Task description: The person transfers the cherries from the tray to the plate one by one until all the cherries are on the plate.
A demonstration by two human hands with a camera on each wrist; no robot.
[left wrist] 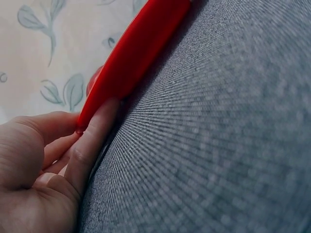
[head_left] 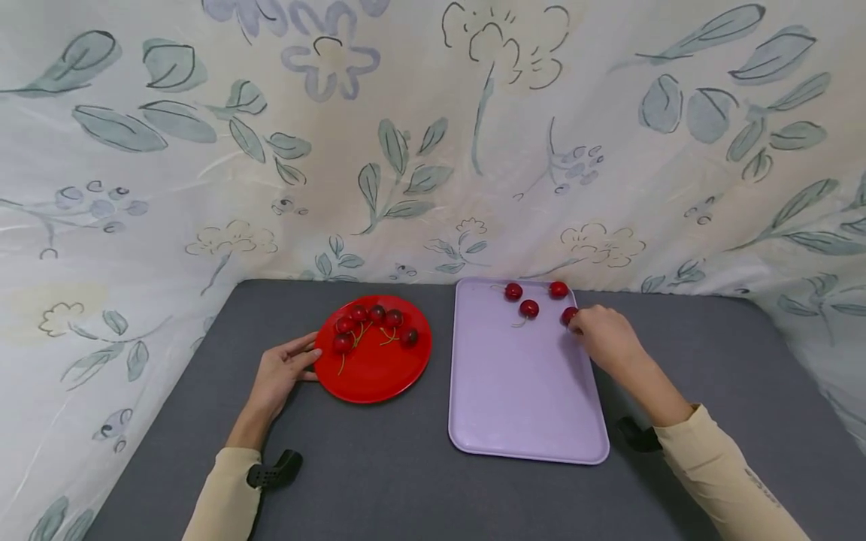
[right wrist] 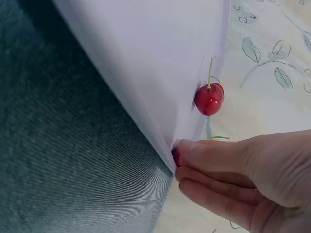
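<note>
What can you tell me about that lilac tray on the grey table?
The lilac tray is a smooth rectangle with rounded corners and a low raised rim; it looks like plastic. It lies flat on the grey table, just right of the red plate and apart from it. Four red cherries sit at its far end. The right hand is at its right edge, its fingers on the cherry nearest that edge.

Cream long sleeves [head_left: 724, 473]; black wrist mounts [head_left: 274, 472].

place: makeshift home tabletop setup | evidence: floral bedsheet backdrop [head_left: 433, 135]; grey cloth-covered table [head_left: 419, 481]
</note>
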